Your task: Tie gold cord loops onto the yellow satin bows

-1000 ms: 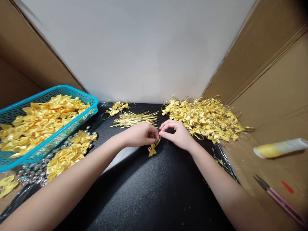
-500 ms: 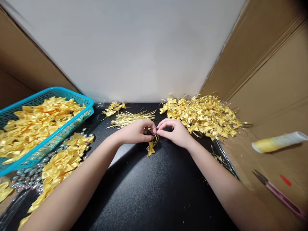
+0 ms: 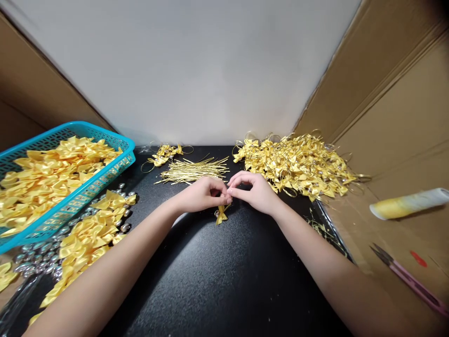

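My left hand (image 3: 206, 194) is closed in a pinch on the thin gold cord of a yellow ribbon bow (image 3: 220, 215). The bow dangles just below those fingertips, over the black table (image 3: 217, 276). My right hand (image 3: 255, 194) meets it fingertip to fingertip, thumb and forefinger pinched together at the cord; most of the cord is hidden by the fingers. Behind the hands lies a bundle of loose gold cords (image 3: 192, 170). Past my right hand is a heap of bows with gold cord loops (image 3: 294, 164).
A turquoise basket (image 3: 87, 187) of yellow bows stands at left. Beside it lie silver beads (image 3: 38, 257) and loose yellow bows (image 3: 87, 238). A few looped bows (image 3: 164, 153) sit at the back. At right are pink-handled snips (image 3: 407, 276) and a yellow-and-white roll (image 3: 409, 204).
My fingertips have come closer together, and the gold loop seen below them before is now mostly hidden. The bow hangs slightly higher in view. The camera has shifted a little.
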Demonstrator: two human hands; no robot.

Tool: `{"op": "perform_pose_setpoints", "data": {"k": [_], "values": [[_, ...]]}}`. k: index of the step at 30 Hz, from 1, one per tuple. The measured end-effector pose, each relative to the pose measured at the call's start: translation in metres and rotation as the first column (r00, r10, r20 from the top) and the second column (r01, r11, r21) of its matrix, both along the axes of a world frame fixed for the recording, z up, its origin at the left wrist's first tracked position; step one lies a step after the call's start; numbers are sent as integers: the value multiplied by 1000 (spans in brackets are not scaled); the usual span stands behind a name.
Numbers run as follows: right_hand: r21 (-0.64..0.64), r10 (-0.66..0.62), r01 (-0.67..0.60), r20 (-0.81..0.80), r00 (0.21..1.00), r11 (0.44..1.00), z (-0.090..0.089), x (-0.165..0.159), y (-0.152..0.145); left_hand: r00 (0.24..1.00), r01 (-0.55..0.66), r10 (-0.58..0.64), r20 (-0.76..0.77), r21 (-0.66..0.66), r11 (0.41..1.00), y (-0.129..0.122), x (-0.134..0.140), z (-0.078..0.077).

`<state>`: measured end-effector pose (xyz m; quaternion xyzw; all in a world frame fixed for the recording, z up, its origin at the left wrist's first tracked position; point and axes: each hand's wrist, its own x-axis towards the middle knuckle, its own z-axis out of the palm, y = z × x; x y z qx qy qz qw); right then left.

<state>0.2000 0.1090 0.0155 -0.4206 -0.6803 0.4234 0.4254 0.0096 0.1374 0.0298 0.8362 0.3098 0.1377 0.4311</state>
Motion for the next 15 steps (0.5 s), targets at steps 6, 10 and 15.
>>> {"op": "perform_pose_setpoints", "data": {"k": [6,10,15], "values": [[-100,61,-45,169,984,994,7,17,4,998,18,-21,-53,-55,998,3,-6,0],[-97,155,-123,486,860,988,26,30,0,996,13,-17,-89,-40,999,1,-6,5],[92,78,-131,440,895,987,31,8,-13,995,27,-29,-100,-25,999,-2,-4,10]]}}
